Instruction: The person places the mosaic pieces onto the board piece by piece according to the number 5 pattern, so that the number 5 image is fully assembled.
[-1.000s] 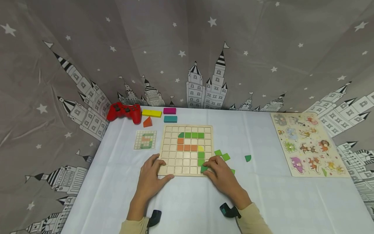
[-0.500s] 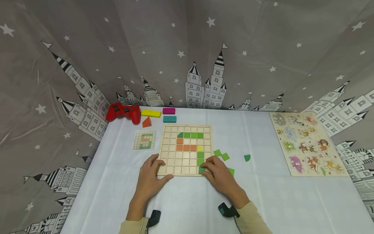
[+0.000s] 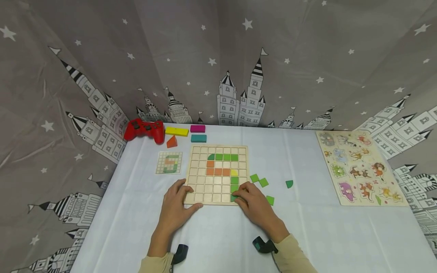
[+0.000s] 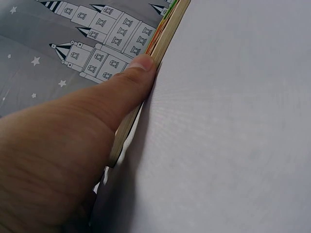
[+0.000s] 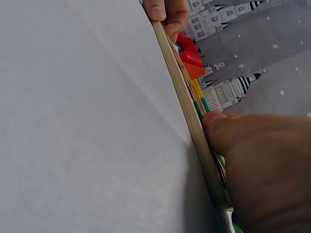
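A square wooden grid board (image 3: 209, 188) lies in the middle of the table. On it, light green tiles (image 3: 226, 157), orange tiles (image 3: 218, 171) and a yellow tile (image 3: 234, 172) fill some squares. My left hand (image 3: 175, 204) holds the board's near-left corner, the thumb at the front edge and the fingers at the left side. With thumb and fingers, my right hand (image 3: 257, 206) pinches a dark green tile (image 3: 233, 198) in the near row, below a column of light green tiles. That tile is partly covered by the fingers; its full outline is hidden.
Loose green square tiles (image 3: 263, 182) and a dark green quarter-round tile (image 3: 289, 184) lie right of the board. A pattern card (image 3: 168, 163) is at left. Behind are a red game controller (image 3: 145, 130) and coloured blocks (image 3: 176, 131). An animal puzzle (image 3: 362, 163) lies far right.
My right hand has shifted slightly left with the dark green tile, which now sits lower in line with the green column. My left hand stays at the board's corner.
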A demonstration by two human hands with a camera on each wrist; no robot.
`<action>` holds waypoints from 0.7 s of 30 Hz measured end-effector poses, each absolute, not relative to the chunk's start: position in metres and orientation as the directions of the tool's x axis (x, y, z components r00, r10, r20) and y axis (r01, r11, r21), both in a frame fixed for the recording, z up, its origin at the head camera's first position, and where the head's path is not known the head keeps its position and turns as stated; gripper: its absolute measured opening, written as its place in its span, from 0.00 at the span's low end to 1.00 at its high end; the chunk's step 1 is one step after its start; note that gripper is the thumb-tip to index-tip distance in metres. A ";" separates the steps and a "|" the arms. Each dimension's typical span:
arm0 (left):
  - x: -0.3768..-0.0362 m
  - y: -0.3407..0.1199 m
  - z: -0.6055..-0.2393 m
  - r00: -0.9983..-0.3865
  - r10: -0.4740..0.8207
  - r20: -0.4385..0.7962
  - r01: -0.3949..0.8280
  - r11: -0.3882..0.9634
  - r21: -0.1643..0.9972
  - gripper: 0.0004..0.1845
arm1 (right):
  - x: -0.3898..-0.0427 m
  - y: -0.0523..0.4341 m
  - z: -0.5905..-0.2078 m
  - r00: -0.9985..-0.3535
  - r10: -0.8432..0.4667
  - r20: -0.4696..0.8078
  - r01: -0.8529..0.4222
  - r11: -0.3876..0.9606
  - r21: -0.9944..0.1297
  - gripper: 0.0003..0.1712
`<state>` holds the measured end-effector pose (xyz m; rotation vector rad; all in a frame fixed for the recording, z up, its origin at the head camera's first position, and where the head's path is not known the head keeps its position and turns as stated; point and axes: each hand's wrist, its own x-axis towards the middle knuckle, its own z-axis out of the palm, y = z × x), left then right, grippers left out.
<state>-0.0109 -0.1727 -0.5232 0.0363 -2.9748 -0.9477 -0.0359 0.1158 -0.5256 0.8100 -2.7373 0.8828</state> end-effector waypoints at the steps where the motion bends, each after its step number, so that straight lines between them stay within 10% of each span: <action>1: -0.011 -0.173 -0.523 -1.000 -0.028 0.006 -0.019 0.815 0.578 0.30 | -0.036 0.116 -0.525 -0.842 -0.446 0.303 -0.539 0.680 -0.496 0.09; 21: -0.010 -0.173 -0.522 -1.000 -0.023 0.001 -0.018 0.814 0.580 0.30 | -0.034 0.134 -0.516 -0.909 -0.301 0.287 -0.415 0.707 -0.572 0.11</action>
